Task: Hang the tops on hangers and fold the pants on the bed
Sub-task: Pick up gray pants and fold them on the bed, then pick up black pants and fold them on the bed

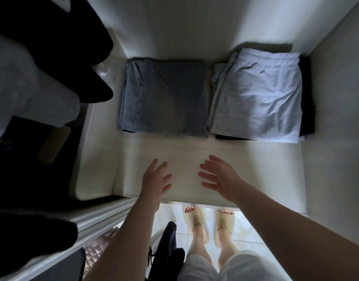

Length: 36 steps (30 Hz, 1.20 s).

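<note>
Two folded stacks lie at the back of a white wardrobe shelf (194,151). The left stack is folded blue-grey pants (166,98). On the right stack, folded pale lilac pants (259,98) with an elastic waistband rest on a dark garment (308,110). My left hand (155,179) and my right hand (219,177) hover with spread fingers above the bare front of the shelf, a little apart, holding nothing. At the upper left hang a dark top (53,37) and a light grey garment (30,84).
The wardrobe's side wall (336,98) stands on the right and a partition panel (89,142) on the left. My feet in beige slides (197,222) stand on a tiled floor. A dark garment (168,250) hangs by my left leg. A quilted pink item (97,246) shows at bottom left.
</note>
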Available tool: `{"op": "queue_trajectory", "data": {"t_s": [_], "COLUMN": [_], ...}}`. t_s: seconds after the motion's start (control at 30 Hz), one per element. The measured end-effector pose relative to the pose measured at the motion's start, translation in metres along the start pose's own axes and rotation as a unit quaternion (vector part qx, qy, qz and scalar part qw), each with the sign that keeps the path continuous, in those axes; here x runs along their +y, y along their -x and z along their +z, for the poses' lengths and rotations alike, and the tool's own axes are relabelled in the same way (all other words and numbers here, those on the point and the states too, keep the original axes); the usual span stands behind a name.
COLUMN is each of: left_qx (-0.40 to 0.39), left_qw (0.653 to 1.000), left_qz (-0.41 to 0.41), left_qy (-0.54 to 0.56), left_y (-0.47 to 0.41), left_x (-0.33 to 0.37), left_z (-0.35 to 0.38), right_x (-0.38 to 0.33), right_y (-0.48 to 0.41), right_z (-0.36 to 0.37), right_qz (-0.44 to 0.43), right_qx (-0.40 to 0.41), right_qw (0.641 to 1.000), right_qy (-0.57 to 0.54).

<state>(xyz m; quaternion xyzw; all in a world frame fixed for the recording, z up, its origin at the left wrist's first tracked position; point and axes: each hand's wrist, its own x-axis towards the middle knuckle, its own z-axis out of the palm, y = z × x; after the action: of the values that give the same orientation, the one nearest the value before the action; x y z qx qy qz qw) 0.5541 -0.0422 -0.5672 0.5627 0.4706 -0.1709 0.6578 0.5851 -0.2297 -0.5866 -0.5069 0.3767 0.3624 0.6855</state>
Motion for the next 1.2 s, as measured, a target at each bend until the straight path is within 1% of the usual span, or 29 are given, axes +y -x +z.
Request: {"op": "queue_trajectory", "data": {"t_s": [0.07,0.13,0.2,0.27,0.37,0.43,0.5,0.53,0.6,0.67,0.77,0.87,0.97,1.1,1.2], "left_qx": [-0.008,-0.021,-0.045,-0.069,-0.087,-0.07,-0.037,-0.019,0.01,0.038,0.063,0.097,0.117,0.147,0.192], "left_qw": [0.999,0.99,0.963,0.927,0.862,0.815,0.762,0.744,0.729,0.731,0.758,0.776,0.814,0.837,0.847], "left_qz": [0.002,0.029,0.079,0.121,0.187,0.224,0.241,0.247,0.268,0.281,0.289,0.304,0.292,0.281,0.253], "left_qy": [-0.045,-0.134,-0.252,-0.348,-0.464,-0.53,-0.6,-0.62,-0.63,-0.62,-0.582,-0.543,-0.488,-0.446,-0.426], "left_y": [0.018,0.033,0.046,0.061,0.081,0.095,0.116,0.129,0.155,0.178,0.207,0.242,0.28,0.32,0.347], "left_x": [-0.015,-0.025,-0.03,-0.031,-0.033,-0.035,-0.038,-0.041,-0.051,-0.066,-0.093,-0.128,-0.163,-0.212,-0.25], "left_z": [0.0,-0.003,-0.006,-0.009,-0.013,-0.013,-0.01,-0.008,-0.004,-0.003,-0.001,0.002,0.004,-0.005,-0.027], "right_x": [0.01,0.018,0.025,0.031,0.036,0.039,0.041,0.043,0.047,0.052,0.056,0.064,0.075,0.096,0.116], "right_y": [0.018,0.038,0.057,0.076,0.105,0.123,0.139,0.147,0.162,0.177,0.199,0.222,0.244,0.263,0.274], "right_z": [-0.008,-0.014,-0.021,-0.027,-0.036,-0.04,-0.045,-0.047,-0.053,-0.059,-0.075,-0.097,-0.115,-0.126,-0.121], "right_qz": [-0.009,-0.028,-0.076,-0.128,-0.18,-0.215,-0.253,-0.269,-0.29,-0.308,-0.344,-0.361,-0.388,-0.429,-0.446], "right_qx": [0.011,0.019,0.03,0.035,0.027,0.022,0.023,0.022,0.011,-0.008,-0.028,-0.057,-0.092,-0.143,-0.198], "right_qw": [0.998,0.99,0.97,0.939,0.89,0.842,0.792,0.77,0.741,0.718,0.679,0.639,0.598,0.499,0.451], "right_qy": [0.059,0.134,0.228,0.317,0.419,0.494,0.554,0.577,0.606,0.624,0.648,0.676,0.696,0.739,0.747]}}
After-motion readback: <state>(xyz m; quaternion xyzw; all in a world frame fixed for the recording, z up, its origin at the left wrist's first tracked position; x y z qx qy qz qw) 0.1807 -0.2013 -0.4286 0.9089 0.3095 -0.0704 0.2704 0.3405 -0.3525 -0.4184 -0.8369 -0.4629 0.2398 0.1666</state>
